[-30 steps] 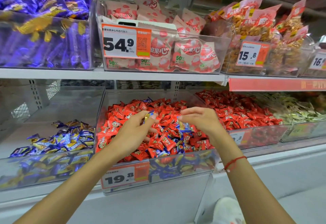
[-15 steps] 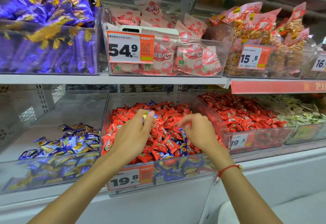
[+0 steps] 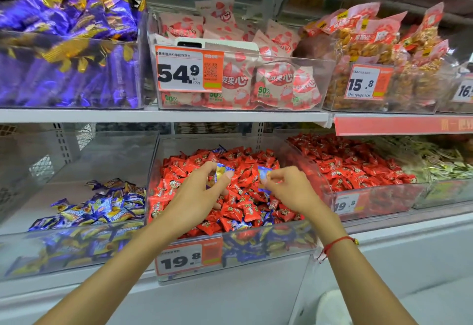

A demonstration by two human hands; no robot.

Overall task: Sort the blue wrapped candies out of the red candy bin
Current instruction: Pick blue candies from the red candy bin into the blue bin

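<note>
1. Head view, progress: the red candy bin [image 3: 302, 171] sits in the middle of the lower shelf, heaped with red wrapped candies [image 3: 240, 196]. Blue wrapped candies remain mixed in: one near the back of the heap [image 3: 220, 149], several among the red ones near the front [image 3: 238, 226], and a band of blue and yellow wrappers showing through the clear front wall [image 3: 268, 244]. The bin just to the left [image 3: 76, 248] already holds a loose pile of blue candies [image 3: 102, 207], so I judge the sorting underway but far from finished, with much of the blue still buried.

2. Head view, left hand: the left hand [image 3: 197, 196] hovers over the red heap, forearm reaching in from the lower left. Its grip is closed on a blue and yellow candy [image 3: 222, 171], pinched between thumb and fingertips and lifted clear of the pile.

3. Head view, right hand: the right hand [image 3: 291, 191], a red string bracelet [image 3: 337, 244] on its wrist, reaches in from the lower right. Its fingers are curled, pinching another blue candy [image 3: 263, 172] just above the heap. The two hands are near each other, not touching.

4. Judgement: both candies next belong in the left bin.
</note>
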